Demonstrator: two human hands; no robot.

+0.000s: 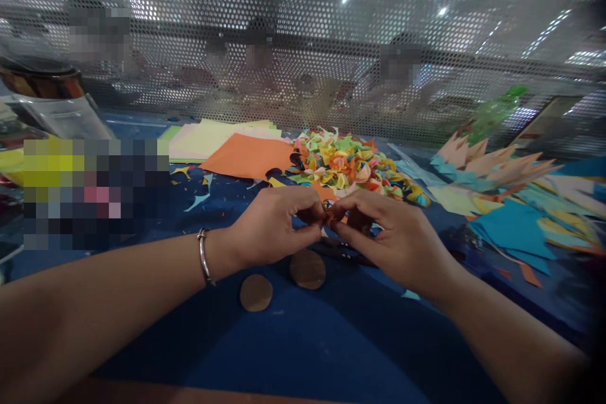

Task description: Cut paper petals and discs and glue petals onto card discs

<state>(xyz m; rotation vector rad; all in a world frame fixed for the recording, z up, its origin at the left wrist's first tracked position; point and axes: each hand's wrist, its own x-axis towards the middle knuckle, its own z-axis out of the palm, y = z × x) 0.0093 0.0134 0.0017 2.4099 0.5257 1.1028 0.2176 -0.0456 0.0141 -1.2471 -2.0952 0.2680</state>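
A small piece of orange paper (327, 217) is pinched between both hands, mostly hidden by the fingertips. My left hand (279, 224), with a silver bangle at its wrist, closes on its left side. From the right, my right hand (395, 233) grips it with thumb and forefinger. Just below the hands two brown discs lie on the blue table: a larger one (307, 269) and a smaller one (256, 293). Behind the fingers rises a heap of small curled colourful paper pieces (350, 161).
Orange sheets (250, 156) and pale yellow sheets (213, 137) lie behind my left hand. Folded pointed papers (492, 161), blue paper (514, 230) and a green bottle (497, 115) are at the right. A clear container (66, 113) stands left; a perforated metal screen (303, 44) is behind.
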